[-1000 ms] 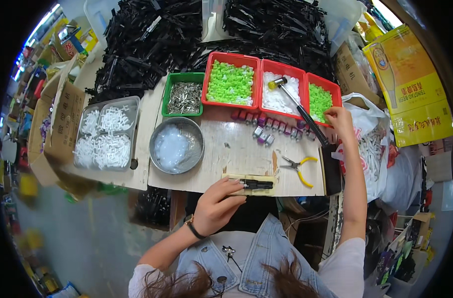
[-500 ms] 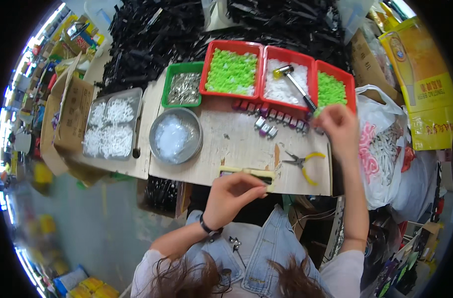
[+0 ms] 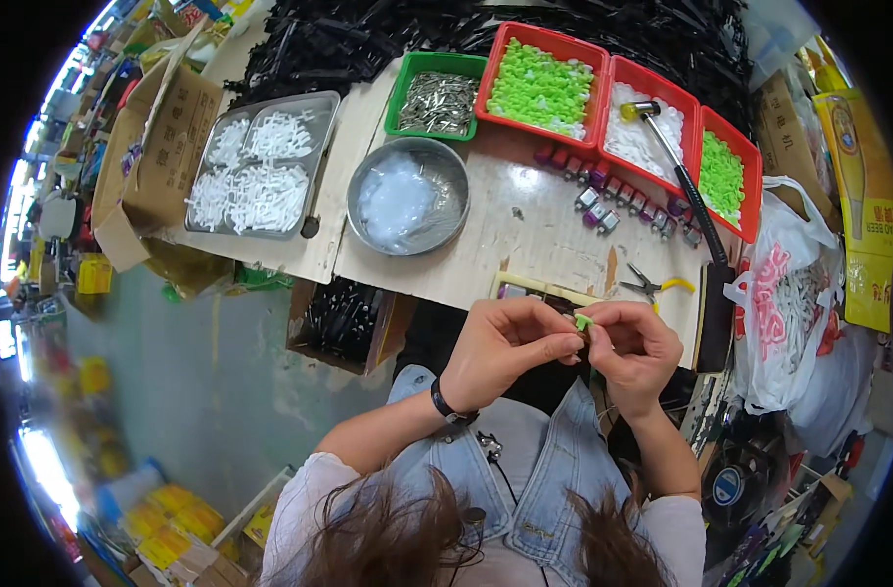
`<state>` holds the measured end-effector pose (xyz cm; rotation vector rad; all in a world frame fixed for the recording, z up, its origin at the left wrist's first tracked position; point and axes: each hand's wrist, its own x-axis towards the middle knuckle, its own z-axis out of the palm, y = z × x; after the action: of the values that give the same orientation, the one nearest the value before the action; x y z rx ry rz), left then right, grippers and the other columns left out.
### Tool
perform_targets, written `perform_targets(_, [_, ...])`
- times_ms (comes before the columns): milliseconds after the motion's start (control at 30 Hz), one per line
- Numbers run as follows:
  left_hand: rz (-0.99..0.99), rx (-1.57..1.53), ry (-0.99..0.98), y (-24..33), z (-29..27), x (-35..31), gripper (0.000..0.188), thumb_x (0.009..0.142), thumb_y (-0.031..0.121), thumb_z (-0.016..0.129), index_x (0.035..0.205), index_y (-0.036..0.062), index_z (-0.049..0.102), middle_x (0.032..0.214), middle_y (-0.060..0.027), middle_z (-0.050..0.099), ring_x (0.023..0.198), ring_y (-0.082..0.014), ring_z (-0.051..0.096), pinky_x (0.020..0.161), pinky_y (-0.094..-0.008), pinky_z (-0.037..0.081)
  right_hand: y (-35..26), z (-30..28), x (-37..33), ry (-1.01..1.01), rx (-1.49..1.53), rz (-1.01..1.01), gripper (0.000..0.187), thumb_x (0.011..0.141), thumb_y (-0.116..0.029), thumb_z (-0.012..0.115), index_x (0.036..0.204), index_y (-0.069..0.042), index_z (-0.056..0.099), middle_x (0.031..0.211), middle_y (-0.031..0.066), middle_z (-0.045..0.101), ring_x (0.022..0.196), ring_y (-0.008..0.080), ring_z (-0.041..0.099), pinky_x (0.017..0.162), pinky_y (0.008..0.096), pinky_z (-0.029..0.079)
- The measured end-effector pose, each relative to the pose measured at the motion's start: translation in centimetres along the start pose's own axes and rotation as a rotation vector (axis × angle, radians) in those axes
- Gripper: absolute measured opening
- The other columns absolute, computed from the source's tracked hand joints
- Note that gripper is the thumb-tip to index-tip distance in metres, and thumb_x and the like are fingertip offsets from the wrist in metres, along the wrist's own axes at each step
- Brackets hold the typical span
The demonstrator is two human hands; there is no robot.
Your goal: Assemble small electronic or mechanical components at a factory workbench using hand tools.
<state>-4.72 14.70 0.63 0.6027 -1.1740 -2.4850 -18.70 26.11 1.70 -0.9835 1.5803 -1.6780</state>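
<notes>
Sm. green piece [image 3: 583, 321] up at the fingertips, by the table's [image 3: 495, 235] near edge: stubby, bright, plasticky. R hand [image 3: 634, 354] has it pinched, thumb to finger. L hand [image 3: 510, 347] curled in right beside, tips nearly tog.; can't tell if it's gripping anything. Round metal bowl [image 3: 450, 201], cloudy white stuff inside. Cardboard box [image 3: 173, 132]: dark print. Yellow carton [image 3: 862, 196]: bottle pic + lettering.

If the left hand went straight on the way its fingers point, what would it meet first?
Probably the small light-green plastic piece at the right hand, then that hand itself; exact depth is unclear.
</notes>
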Motion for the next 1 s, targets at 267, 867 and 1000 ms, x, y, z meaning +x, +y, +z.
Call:
perform_targets(267, [0.05, 0.047, 0.058, -0.5, -1.4, -1.4, 0.014, 0.086, 0.002, 0.07, 0.097, -0.0059, 0.067, 0.091, -0.0093, 0.07, 0.08, -0.0123, 0.066, 0.075, -0.0251, 0.055, 1.4, 1.3, -0.4, -0.046, -0.692, -0.652, 0.028, 0.076, 0.006, 0.074, 0.101, 0.005, 0.063, 0.094, 0.0189, 0.069, 0.085, 0.0218, 0.071, 0.072, 0.0278, 0.058])
perform_targets(867, [0.533, 0.614, -0.232, -0.4, -2.7, -0.3, 0.029, 0.076, 0.005, 0.08, 0.104, 0.0033, 0.073, 0.098, -0.0111, 0.072, 0.089, -0.0184, 0.07, 0.079, -0.0276, 0.055, -0.1, 0.1, -2.7, -0.103, -0.032, 0.151, 0.013, 0.081, 0.007, 0.069, 0.093, 0.006, 0.066, 0.087, 0.0103, 0.071, 0.081, 0.0144, 0.069, 0.076, 0.0257, 0.056])
perform_targets(1000, [0.386, 0.464, -0.143, -0.5, -1.3, -0.4, 0.031, 0.076, 0.0, 0.079, 0.105, -0.0003, 0.071, 0.097, -0.01, 0.071, 0.09, -0.0162, 0.066, 0.082, -0.0275, 0.052, 0.1, -0.1, -2.6, -0.05, 0.11, 0.139, 0.013, 0.082, 0.008, 0.068, 0.094, 0.005, 0.066, 0.085, 0.0066, 0.069, 0.075, 0.0103, 0.065, 0.07, 0.0225, 0.052])
